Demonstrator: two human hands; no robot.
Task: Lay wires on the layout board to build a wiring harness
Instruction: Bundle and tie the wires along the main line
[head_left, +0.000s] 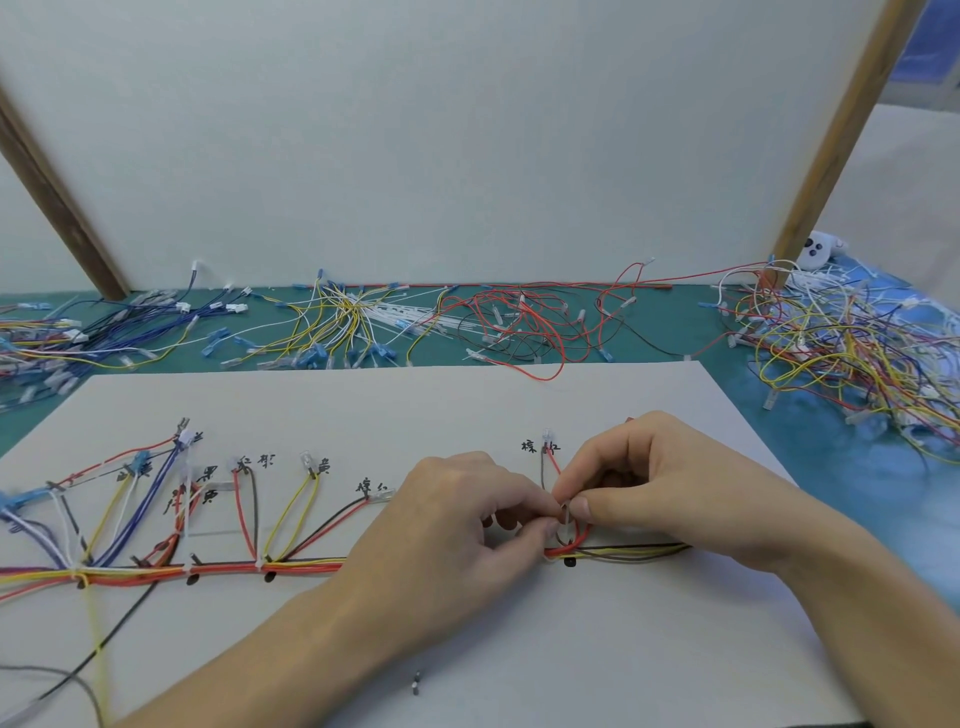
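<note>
The white layout board (467, 405) fills the near half of the view, lying flat on a green mat (701, 332) where loose stock waits along the far edge: blue wires (140, 322) at far left, yellow and white ones (343, 322) in the middle, red ones (524, 322) right of centre, and a mixed tangle (841, 353) at far right.

Across the board runs the main harness trunk (223, 569), its long axis left to right, with branches rising toward handwritten labels on the far side. The trunk passes under both hands and comes out on the right as a thinner run of yellow and dark wires (639, 550).

Both hands meet over the trunk just below the rightmost branch (550, 465), a red and brown pair climbing toward its label. The left hand (457, 525) comes in from the near left, the right hand (670, 493) from the near right. Their thumbs and forefingers are pinched together on a small pale piece (566, 513) — probably a cable tie, though it is too small to be sure — at the spot where the branch leaves the trunk.

That junction lies directly beneath the fingertips, so neither hand must travel; the right hand sits slightly nearer the branch. Any tightening pull would likely run across the trunk's axis — toward the far or near side.
</note>
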